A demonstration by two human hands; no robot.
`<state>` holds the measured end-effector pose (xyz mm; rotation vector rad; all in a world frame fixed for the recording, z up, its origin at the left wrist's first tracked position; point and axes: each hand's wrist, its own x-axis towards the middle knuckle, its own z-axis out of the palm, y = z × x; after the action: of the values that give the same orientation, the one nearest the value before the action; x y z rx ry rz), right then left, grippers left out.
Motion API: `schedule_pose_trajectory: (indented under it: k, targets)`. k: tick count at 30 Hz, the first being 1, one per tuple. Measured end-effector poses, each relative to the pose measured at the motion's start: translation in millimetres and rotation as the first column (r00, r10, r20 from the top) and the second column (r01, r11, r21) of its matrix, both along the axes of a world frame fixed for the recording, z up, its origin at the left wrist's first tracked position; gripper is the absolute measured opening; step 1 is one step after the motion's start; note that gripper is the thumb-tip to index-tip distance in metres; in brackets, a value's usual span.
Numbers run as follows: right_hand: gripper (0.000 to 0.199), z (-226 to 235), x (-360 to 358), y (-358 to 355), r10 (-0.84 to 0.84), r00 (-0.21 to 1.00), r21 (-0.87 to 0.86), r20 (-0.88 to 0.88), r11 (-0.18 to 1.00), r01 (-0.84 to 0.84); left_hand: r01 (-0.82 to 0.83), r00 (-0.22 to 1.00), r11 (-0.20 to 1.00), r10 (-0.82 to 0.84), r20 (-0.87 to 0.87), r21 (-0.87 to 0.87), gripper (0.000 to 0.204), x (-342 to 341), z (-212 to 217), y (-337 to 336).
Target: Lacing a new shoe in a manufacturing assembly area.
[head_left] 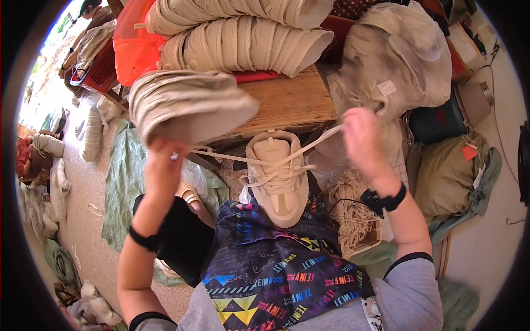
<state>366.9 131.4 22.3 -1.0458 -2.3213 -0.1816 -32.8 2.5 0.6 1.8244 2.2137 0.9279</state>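
So, beige shoe [277, 176] sits toe-down on the person's lap, on the patterned apron [276, 270], heel end toward the wooden counter [287, 99]. Its long axis runs from lap up toward that counter. Lace [265, 163] crosses the shoe's tongue and stretches out both ways, nearly square to that axis. Left hand [163, 165] is out to the shoe's left, fingers closed on one lace end, pulled taut. Right hand [361, 138] is up and to the shoe's right, fingers pinched on the other end, which rises steeper. Both hands are apart from the shoe itself; left sits lower and level with the eyelets, right higher. Stacked beige soles [243, 33] are piled on the counter beyond the shoe; coil of cord [350, 207] lies just right of it.
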Motion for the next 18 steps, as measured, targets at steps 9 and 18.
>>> schedule_pose_trajectory:
  k: [9,18]
  targets:
    - [0.015,-1.5,48.1,21.5,-0.176,0.984,-0.096,0.040,0.979,0.179,0.177,0.973,0.979,-0.189,-0.131,-0.099,0.043,-23.6,0.8,-43.8]
    - [0.014,1.0,-53.7,-18.9,0.260,0.958,-0.329,-0.126,0.899,-0.287,0.411,0.895,0.897,-0.430,-0.114,-0.160,0.073,-12.5,39.6,20.2]
